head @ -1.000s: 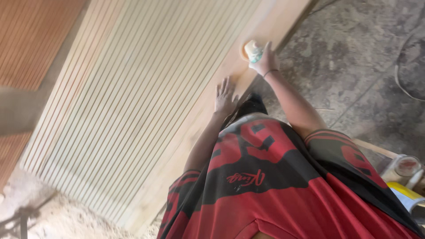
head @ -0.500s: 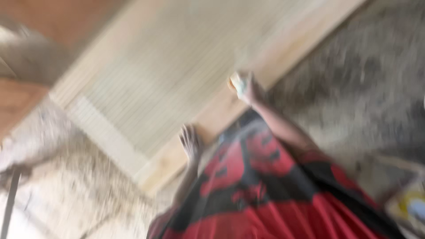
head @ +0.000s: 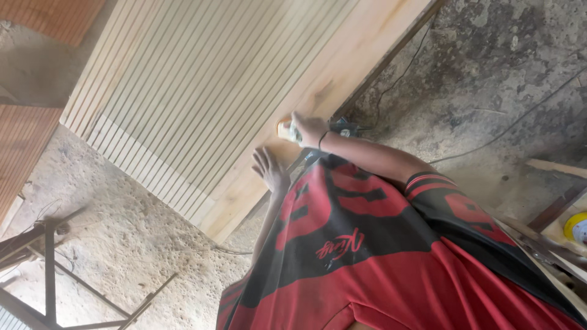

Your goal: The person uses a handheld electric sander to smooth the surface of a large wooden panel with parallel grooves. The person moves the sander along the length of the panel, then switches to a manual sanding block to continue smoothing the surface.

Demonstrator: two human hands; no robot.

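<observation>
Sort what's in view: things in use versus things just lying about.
In use:
right hand gripping a small pad
left hand flat on the wood panel

Lying about:
cable on the floor
metal frame
yellow can

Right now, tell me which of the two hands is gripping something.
The right hand, pressing a small pale pad onto the pale slatted wooden panel's plain border. The left hand lies flat and empty on that border.

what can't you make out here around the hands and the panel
- Pad under the right hand: head view, the hand covers most of it, so its kind is unclear.
- Dark tool: partly behind the wrist.
- Panel: cut off by the top edge.
- Left hand: the palm faces the wood, so contact is unclear.
</observation>
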